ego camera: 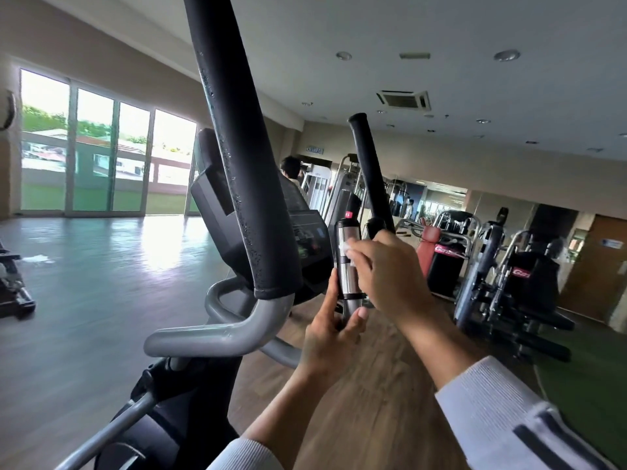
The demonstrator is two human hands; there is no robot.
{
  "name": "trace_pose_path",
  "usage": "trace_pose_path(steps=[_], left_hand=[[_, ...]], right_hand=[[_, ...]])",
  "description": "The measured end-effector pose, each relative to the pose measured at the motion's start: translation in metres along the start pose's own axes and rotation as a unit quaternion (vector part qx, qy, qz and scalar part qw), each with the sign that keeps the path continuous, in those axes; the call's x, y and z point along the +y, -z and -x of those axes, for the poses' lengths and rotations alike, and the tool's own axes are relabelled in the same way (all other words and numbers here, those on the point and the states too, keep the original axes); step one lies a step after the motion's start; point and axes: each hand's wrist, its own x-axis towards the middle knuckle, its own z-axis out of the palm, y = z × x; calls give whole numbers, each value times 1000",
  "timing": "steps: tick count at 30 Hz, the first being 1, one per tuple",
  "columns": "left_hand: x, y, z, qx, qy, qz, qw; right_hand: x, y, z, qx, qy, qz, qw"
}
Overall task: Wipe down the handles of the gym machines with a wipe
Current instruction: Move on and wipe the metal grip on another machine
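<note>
I stand at an elliptical machine. Its short fixed handle (346,262) has shiny silver sensor plates and a black top with a red tag. My left hand (330,337) grips the lower end of that handle from below. My right hand (383,269) presses a small white wipe (346,250) against the silver part, with fingers curled over it. A long black foam handle (244,154), dotted with droplets, rises close in front at the left. A second black foam handle (369,174) stands behind my right hand.
The machine's console (305,239) sits between the handles. A grey curved bar (217,334) runs below the near handle. Other black and red gym machines (502,276) stand at the right. A person (291,169) is far behind. Glass doors (101,154) line the left wall.
</note>
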Motion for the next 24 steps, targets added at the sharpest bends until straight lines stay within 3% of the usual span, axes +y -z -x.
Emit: trace_pose_path(steps=[4,10,15,21,24], left_hand=[[0,1,0,-2,38,54,998],[4,7,2,-23,36,50,998],[2,8,0,-16,43,40,998],[0,7,2,-8,43,45,998],[-1,5,1,4,46,43,998]], right_hand=[[0,0,-33,43,-18,2,999],[-20,-10,-18,-30,75,121,989],[-12,-1,-44,11,27,106,994],[-14,8,3,-116,71,92,986],[-16,13,34,-114,101,94,984]])
